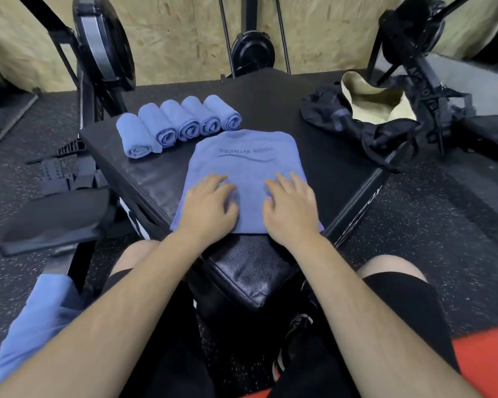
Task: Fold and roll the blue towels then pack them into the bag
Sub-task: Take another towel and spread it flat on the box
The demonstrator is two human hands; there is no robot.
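A folded blue towel (246,165) with dark lettering lies flat on the black padded bench (314,156) in front of me. My left hand (210,205) and my right hand (291,206) rest side by side on its near end, fingers spread and fairly straight. Behind the flat towel, at the bench's far left, several rolled blue towels (179,124) lie in a row. The black bag (357,119) with a pale lining sits open at the bench's far right corner.
More blue cloth (38,320) hangs at the lower left by my knee. Black gym machines (104,53) stand left, behind and right of the bench. A speckled rubber floor (443,214) surrounds it, with a chipboard wall behind.
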